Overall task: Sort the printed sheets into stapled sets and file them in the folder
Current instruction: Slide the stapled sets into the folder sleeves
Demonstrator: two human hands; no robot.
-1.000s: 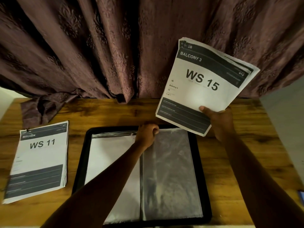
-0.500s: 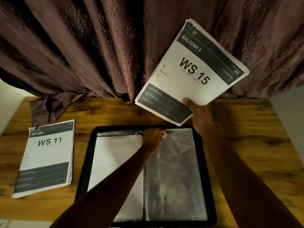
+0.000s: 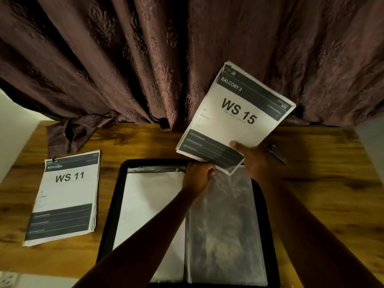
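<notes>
An open black folder [image 3: 112, 204] with clear plastic sleeves lies in the middle of the wooden table. My left hand [image 3: 198, 176] pinches the top edge of the right-hand sleeve [image 3: 226, 225] near the spine. My right hand [image 3: 252, 157] grips the bottom edge of a stapled set [image 3: 234, 115] headed "BALCONY 3, WS 15". The set tilts, and its lower corner touches the sleeve's top by my left hand. A second set [image 3: 66, 194], headed "KITCHEN, WS 11", lies flat to the left of the folder.
A dark pen-like object [image 3: 277, 153] lies on the wooden table [image 3: 322, 183] just right of my right hand. A brown patterned curtain [image 3: 145, 59] hangs along the table's far edge, its end bunched on the far left corner. A white socket [image 3: 8, 280] shows at the bottom left.
My right hand has brought the WS 15 set down toward the folder, so its lower corner now meets the sleeve's top. My left hand stays at the sleeve's top edge.
</notes>
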